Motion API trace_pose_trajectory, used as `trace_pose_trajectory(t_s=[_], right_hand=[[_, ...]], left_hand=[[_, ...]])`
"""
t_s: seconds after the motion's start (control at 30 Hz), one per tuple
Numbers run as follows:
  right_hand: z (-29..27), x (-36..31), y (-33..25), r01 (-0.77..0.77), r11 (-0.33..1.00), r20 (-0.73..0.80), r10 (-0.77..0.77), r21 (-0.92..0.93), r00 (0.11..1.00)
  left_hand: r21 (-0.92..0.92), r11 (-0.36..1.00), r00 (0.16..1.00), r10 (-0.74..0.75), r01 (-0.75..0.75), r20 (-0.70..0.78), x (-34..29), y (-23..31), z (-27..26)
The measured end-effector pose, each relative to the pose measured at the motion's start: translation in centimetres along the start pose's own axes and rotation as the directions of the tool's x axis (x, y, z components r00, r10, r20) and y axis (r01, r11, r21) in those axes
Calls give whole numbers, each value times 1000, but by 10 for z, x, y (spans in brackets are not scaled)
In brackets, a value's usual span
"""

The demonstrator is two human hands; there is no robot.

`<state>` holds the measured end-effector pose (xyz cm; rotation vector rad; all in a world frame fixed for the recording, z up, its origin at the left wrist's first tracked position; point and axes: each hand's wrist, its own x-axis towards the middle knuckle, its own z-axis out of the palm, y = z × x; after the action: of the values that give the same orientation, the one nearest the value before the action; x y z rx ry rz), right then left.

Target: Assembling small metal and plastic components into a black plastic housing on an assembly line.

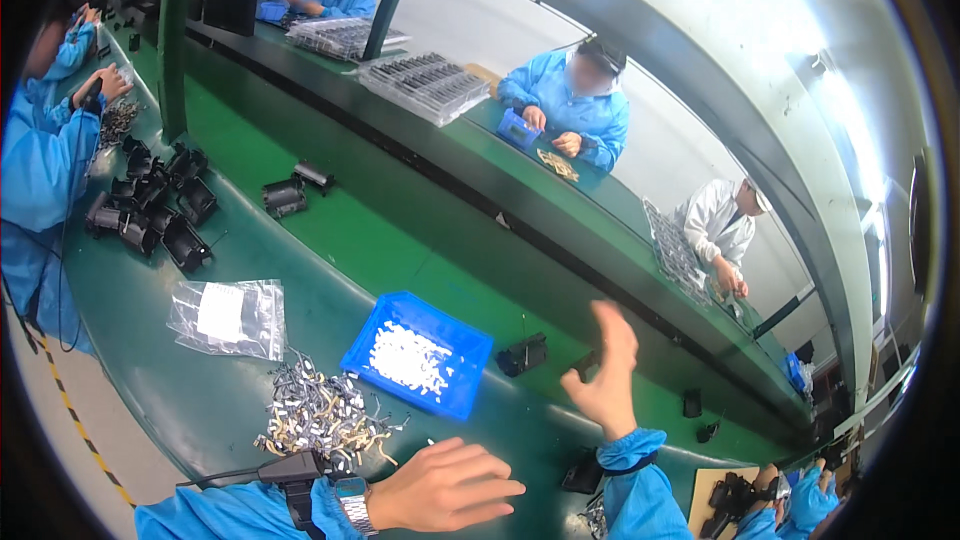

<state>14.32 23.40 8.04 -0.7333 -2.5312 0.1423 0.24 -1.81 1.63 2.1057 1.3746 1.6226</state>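
Note:
My left hand (445, 488) hovers low over the green bench, palm down with fingers stretched out, and nothing shows in it. A silver watch and a strapped black device sit on that wrist. My right hand (608, 370) reaches over the bench edge toward the green belt, fingers raised and thumb apart. A small dark patch shows between its thumb and fingers; I cannot make out what it is. To its left, a black cylindrical housing (523, 353) lies on the belt. Beside my left hand is a pile of short wired connectors (325, 415). Behind it stands a blue tray (468, 395) of small white pieces.
A clear plastic bag (228, 320) with a white label lies left of the tray. Several black housings (160, 200) are heaped farther left near a co-worker's blue sleeve (45, 170). More housings (285, 196) rest on the belt (420, 250). Co-workers sit across it.

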Motion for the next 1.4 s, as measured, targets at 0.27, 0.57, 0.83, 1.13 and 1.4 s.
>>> trace_pose_trajectory(t_s=[0.27,0.57,0.83,1.13,1.4], right_hand=[[37,14,-29,2,1000,352,5,-18,936],[-58,-89,-81,185,974,304,-218,133,928],[-36,-167,-117,218,961,215,-252,169,944],[-51,-59,-58,-180,923,73,165,339,984],[31,2,16,-412,911,336,389,-2,858]], left_hand=[[17,995,991,99,-98,-88,-6,-7,-3],[54,996,975,80,-70,-208,0,-6,-8],[59,998,985,30,-21,-172,-5,-4,-4],[31,998,995,-45,48,-93,-9,-7,-4],[-44,999,982,-15,7,-188,5,10,-3]])
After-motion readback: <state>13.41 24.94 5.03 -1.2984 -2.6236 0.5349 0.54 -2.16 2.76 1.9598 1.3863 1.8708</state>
